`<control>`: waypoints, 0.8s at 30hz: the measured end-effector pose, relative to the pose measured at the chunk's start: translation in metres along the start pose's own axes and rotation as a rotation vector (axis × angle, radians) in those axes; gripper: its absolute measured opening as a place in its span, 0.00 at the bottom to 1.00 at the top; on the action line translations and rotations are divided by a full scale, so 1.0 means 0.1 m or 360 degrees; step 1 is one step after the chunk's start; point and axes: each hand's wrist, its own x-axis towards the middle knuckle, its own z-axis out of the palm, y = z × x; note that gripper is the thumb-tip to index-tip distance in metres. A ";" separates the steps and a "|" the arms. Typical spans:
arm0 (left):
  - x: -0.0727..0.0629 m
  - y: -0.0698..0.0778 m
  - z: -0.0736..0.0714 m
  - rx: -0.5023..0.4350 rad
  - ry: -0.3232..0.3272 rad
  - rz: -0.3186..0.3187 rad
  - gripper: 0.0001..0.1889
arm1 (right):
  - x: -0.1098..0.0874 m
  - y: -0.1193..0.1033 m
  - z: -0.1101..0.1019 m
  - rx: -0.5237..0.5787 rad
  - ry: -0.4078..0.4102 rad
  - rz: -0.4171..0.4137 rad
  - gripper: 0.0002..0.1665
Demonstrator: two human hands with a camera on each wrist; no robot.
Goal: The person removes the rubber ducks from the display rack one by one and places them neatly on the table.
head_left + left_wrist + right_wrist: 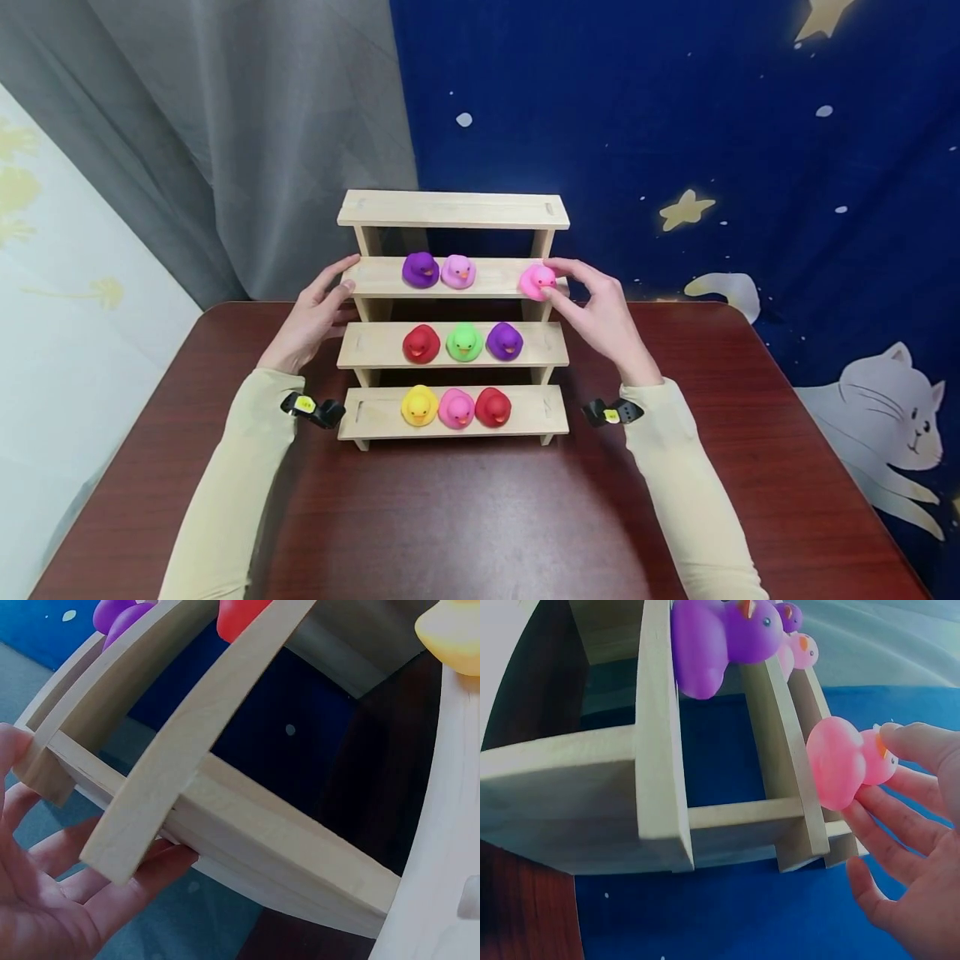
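Note:
A pink rubber duck [537, 282] is pinched between the thumb and fingers of my right hand [596, 312], at the right end of the second board from the top. My left hand [311, 321] grips the left end of that same board on the wooden tiered shelf [453, 211]. In the left wrist view, the fingers [142, 889] touch the shelf's side. A purple duck [421, 270] and a light pink duck [458, 272] sit side by side on this board. The right wrist view shows the held duck [836, 763] close over the board's end.
Red [422, 344], green [464, 342] and purple [505, 342] ducks stand on the board below. The lowest board carries yellow [419, 406], pink [457, 409] and red [493, 407] ducks. The shelf stands on a dark wooden table [450, 525], with curtains [570, 100] behind.

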 end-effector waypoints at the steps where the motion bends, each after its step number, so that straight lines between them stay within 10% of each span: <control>1: 0.00 0.00 0.00 -0.0003 -0.0002 -0.0002 0.28 | -0.01 0.01 -0.01 -0.0002 0.0007 0.0002 0.23; 24: -0.02 0.02 0.00 -0.0046 -0.0066 -0.0004 0.29 | -0.23 0.19 -0.37 -0.0068 0.0106 0.0134 0.23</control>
